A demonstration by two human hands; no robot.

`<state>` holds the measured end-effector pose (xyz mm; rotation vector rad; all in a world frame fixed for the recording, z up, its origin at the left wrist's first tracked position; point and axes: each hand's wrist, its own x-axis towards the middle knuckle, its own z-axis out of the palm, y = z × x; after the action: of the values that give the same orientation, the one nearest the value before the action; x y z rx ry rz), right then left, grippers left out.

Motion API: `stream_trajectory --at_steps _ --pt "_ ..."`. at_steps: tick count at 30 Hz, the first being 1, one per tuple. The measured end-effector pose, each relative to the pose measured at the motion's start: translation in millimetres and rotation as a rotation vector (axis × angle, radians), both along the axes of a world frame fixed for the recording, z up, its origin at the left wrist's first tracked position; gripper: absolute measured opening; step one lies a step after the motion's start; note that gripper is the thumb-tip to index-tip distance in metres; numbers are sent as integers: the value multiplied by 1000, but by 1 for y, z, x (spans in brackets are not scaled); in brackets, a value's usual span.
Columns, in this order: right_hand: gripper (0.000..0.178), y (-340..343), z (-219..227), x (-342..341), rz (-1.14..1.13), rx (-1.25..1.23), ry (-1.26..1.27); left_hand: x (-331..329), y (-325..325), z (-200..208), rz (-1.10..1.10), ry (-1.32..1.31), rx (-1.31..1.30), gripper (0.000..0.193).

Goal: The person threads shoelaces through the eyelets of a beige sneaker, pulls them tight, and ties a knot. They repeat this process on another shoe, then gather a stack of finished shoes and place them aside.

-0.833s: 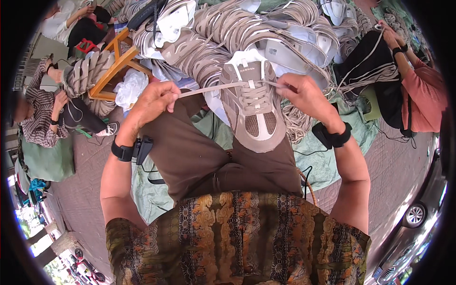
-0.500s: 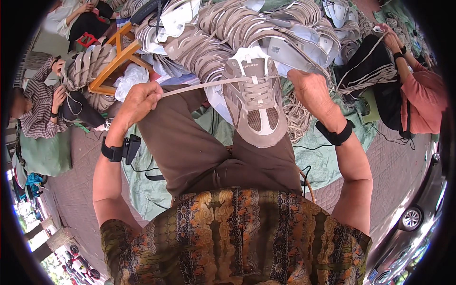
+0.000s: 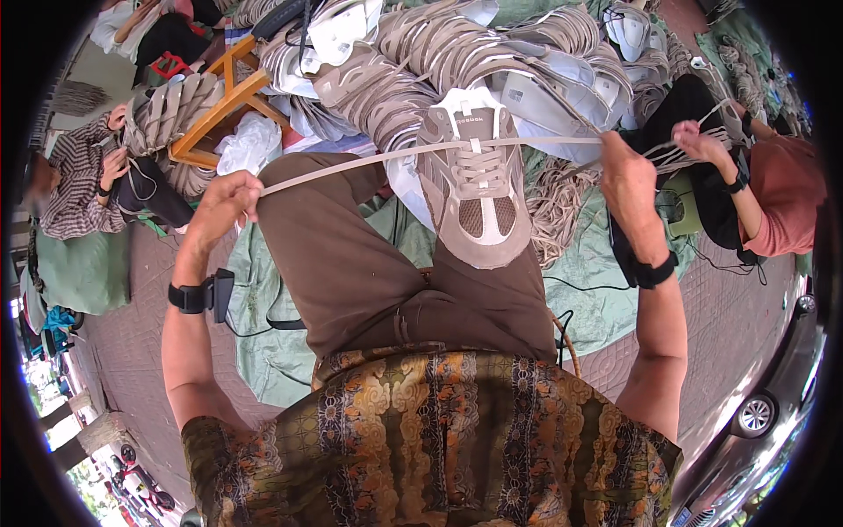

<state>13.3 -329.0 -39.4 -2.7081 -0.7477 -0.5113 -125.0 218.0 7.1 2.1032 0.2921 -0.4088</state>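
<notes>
A beige shoe upper is rested over the right knee of the brown trousers, its toe pointed toward the wearer. A flat beige lace is stretched across its top eyelets, one end pinched in the fingers of the left hand, the other gripped in the curled right hand. Stacked uppers are heaped beyond; loose laces are piled beside the shoe upper.

the hands have moved farther apart, with more lace showing right of the shoe.
</notes>
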Motion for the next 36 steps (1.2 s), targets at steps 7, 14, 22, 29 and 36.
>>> stream_trajectory --at_steps 7,14,22,29,36 --pt "9 -85 1 -14 -189 -114 53 -24 12 4 11 -196 0 14" --pt "19 -164 -16 -48 -328 20 100 -48 -9 -9 -256 -652 1006 16" --pt "16 -214 -30 -105 -543 25 109 -73 51 -28 -134 -542 1215 10" --pt "15 -215 -46 -148 -640 -49 207 -122 92 -31 -40 11 1465 13" --pt "17 -223 -63 -165 -734 -52 229 -133 121 -64 -38 -47 1396 16"
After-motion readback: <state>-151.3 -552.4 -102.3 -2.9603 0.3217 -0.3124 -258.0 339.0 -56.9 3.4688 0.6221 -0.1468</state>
